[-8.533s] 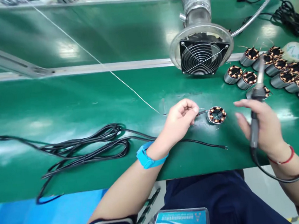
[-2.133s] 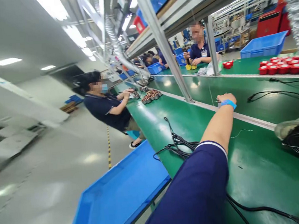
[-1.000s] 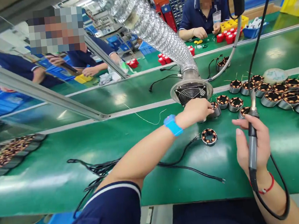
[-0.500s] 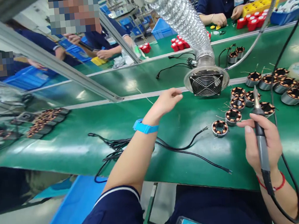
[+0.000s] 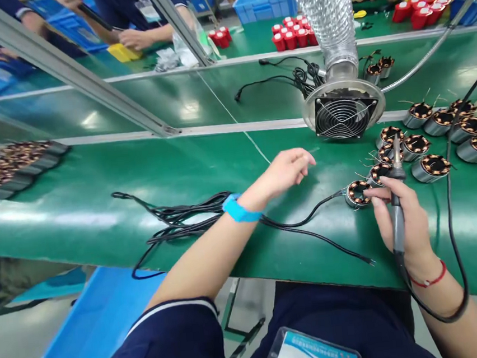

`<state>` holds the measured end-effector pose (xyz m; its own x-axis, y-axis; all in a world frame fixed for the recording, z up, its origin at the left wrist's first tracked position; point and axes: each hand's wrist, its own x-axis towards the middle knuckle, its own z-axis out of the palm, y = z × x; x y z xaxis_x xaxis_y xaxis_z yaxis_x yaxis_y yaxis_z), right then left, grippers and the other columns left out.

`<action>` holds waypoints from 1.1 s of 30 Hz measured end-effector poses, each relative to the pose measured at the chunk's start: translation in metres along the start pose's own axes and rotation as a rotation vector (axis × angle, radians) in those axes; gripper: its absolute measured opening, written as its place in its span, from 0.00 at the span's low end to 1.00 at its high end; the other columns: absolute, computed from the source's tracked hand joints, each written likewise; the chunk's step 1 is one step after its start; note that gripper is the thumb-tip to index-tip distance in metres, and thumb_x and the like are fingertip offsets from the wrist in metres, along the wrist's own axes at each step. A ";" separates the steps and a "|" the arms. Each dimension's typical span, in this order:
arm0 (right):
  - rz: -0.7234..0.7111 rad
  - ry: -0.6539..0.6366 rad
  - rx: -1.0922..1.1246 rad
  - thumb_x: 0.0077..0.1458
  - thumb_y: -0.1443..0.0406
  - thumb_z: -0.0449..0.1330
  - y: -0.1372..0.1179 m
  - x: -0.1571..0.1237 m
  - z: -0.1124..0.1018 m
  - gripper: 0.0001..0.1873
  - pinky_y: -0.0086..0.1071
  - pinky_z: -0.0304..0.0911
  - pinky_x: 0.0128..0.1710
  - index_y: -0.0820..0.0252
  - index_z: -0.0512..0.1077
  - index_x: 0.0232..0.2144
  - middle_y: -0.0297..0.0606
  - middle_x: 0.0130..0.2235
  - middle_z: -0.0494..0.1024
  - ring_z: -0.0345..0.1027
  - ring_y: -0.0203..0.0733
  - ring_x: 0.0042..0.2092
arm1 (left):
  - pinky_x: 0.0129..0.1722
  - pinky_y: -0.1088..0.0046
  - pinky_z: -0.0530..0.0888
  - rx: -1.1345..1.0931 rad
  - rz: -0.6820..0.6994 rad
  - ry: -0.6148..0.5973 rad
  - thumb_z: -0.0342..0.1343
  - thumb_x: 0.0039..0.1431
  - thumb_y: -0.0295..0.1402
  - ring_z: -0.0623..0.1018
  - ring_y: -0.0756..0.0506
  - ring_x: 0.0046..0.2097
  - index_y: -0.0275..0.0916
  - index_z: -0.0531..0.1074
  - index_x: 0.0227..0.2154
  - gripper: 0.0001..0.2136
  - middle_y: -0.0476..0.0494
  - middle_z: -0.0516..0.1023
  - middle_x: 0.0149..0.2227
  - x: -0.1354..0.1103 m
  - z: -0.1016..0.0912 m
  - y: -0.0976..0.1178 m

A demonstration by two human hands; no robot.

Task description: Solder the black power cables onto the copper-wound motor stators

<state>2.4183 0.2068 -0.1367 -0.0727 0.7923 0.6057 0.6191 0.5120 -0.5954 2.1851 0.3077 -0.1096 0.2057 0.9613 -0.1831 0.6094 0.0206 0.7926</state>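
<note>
My left hand is closed in a pinch above the green bench, with a thin pale strand, apparently solder wire, running down to it; a short end pokes past the fingertips. In my right hand is a soldering iron, its metal tip pointing up and away from me. The index finger and thumb of that hand reach to the nearest motor stator, a metal ring with copper windings. One end of a black cable meets this stator's left side; whether they are joined I cannot tell.
Several more stators stand at the right. A fume extractor fan hangs over the bench's back. Bundled black cables lie under my left forearm. More stators are at far left. Co-workers' hands show beyond the frame.
My view has tilted down. My right hand has moved left with the soldering iron, its fingers now at the nearest stator. My left hand has come slightly nearer that stator.
</note>
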 end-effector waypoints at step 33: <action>-0.065 -0.139 0.137 0.55 0.73 0.58 -0.006 -0.002 0.018 0.33 0.47 0.64 0.47 0.51 0.54 0.60 0.33 0.36 0.76 0.71 0.44 0.42 | 0.36 0.73 0.72 0.120 0.568 -0.044 0.45 0.67 0.34 0.73 0.50 0.36 0.34 0.75 0.46 0.15 0.44 0.73 0.33 -0.060 0.043 0.004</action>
<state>2.4006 0.2083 -0.1437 -0.2222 0.7893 0.5724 0.4979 0.5966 -0.6294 2.2078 0.2382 -0.1202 0.5556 0.8003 0.2254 0.4767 -0.5287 0.7023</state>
